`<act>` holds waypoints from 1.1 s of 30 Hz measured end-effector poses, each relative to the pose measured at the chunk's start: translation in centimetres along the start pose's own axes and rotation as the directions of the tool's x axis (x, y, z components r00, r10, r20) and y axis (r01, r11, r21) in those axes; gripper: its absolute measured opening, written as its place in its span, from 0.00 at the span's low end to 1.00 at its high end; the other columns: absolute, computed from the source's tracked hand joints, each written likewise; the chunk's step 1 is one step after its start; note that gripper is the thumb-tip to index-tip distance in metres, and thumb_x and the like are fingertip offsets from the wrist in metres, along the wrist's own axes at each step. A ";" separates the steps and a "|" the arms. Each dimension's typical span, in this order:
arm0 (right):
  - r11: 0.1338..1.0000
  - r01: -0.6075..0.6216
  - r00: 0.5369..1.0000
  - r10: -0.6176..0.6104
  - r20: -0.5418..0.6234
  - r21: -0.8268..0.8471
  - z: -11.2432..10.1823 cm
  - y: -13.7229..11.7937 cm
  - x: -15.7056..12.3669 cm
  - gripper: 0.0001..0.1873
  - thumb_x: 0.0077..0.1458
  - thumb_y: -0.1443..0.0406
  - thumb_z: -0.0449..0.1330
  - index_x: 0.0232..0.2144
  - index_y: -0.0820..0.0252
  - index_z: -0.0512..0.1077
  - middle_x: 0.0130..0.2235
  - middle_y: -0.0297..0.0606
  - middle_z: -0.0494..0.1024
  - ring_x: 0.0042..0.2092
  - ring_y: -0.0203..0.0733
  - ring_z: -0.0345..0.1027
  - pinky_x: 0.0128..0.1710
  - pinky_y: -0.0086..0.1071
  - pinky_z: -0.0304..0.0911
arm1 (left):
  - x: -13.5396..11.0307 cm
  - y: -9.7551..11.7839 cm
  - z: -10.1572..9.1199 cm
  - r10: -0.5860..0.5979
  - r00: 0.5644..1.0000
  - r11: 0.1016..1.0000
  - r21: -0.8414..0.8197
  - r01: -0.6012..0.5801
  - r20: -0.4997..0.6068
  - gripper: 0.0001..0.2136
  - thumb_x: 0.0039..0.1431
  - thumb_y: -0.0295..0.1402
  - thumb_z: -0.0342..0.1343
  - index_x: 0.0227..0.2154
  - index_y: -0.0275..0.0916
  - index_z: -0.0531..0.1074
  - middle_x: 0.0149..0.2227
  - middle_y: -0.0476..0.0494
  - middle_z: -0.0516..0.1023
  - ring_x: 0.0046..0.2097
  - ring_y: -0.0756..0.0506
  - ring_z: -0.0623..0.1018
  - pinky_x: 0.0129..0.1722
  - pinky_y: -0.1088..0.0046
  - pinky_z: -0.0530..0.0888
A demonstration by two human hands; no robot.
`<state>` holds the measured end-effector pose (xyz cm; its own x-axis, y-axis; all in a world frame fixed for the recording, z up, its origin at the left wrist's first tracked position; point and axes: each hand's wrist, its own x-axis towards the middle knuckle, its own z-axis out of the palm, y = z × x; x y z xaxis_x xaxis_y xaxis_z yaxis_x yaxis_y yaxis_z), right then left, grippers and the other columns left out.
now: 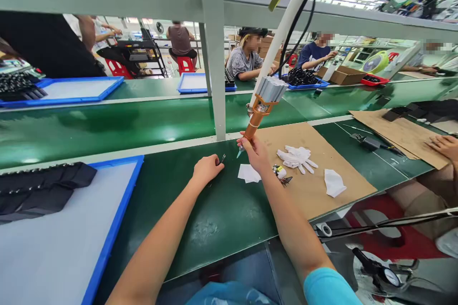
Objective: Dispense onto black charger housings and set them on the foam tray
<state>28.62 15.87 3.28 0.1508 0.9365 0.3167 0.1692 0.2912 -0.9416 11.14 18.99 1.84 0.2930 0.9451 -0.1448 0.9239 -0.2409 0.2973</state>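
Note:
My right hand (255,151) is closed around the lower end of a glue dispenser (253,124), an orange barrel with a silver top and a pale teal needle tip (239,153) pointing down. To its left, my left hand (207,169) pinches a small dark part (223,158) with a metallic glint, too small to name, just above the green bench (229,209). The needle tip and the small part are apart. White paper (248,173) lies beneath my right wrist. Small loose parts (281,174) sit by my right forearm.
A white glove (296,158) and a crumpled white cloth (335,183) lie on brown cardboard (322,145). A blue-rimmed tray (123,209) with rows of black parts (43,188) stands left. A grey post (214,57) rises behind my hands. Another person's hand (443,147) rests at right.

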 end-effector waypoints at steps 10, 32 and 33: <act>0.998 -0.011 0.990 0.002 0.142 0.066 1.0 -2.3 -1.9 0.19 0.58 0.52 0.56 0.48 0.55 0.69 0.41 0.38 0.78 0.42 0.41 0.74 0.43 0.37 0.69 | -14.7 -2.6 0.1 0.065 0.995 0.671 -0.735 -0.096 -0.070 0.09 0.61 0.41 0.52 0.38 0.42 0.68 0.37 0.46 0.79 0.37 0.46 0.79 0.38 0.70 0.74; 0.918 0.214 0.842 -0.346 0.413 0.333 2.8 -6.4 -9.5 0.23 0.58 0.51 0.56 0.52 0.54 0.70 0.35 0.42 0.80 0.31 0.44 0.75 0.26 0.38 0.73 | -21.6 -4.8 4.5 0.129 0.951 0.513 -0.802 -0.306 -0.281 0.07 0.63 0.29 0.50 0.42 0.39 0.70 0.34 0.47 0.78 0.34 0.50 0.76 0.35 0.77 0.72; 0.919 0.226 0.839 -0.353 0.415 0.323 2.7 -6.5 -9.5 0.24 0.58 0.50 0.55 0.52 0.54 0.70 0.35 0.42 0.80 0.31 0.44 0.75 0.26 0.38 0.73 | -21.5 -4.9 4.5 0.118 0.952 0.504 -0.809 -0.302 -0.282 0.07 0.63 0.29 0.50 0.42 0.39 0.70 0.34 0.47 0.78 0.33 0.51 0.76 0.34 0.77 0.71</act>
<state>23.42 5.58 6.04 -0.3376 0.7639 0.5500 -0.1248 0.5429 -0.8305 1.40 -1.16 -0.74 0.3186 0.9336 0.1636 0.1785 -0.2286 0.9570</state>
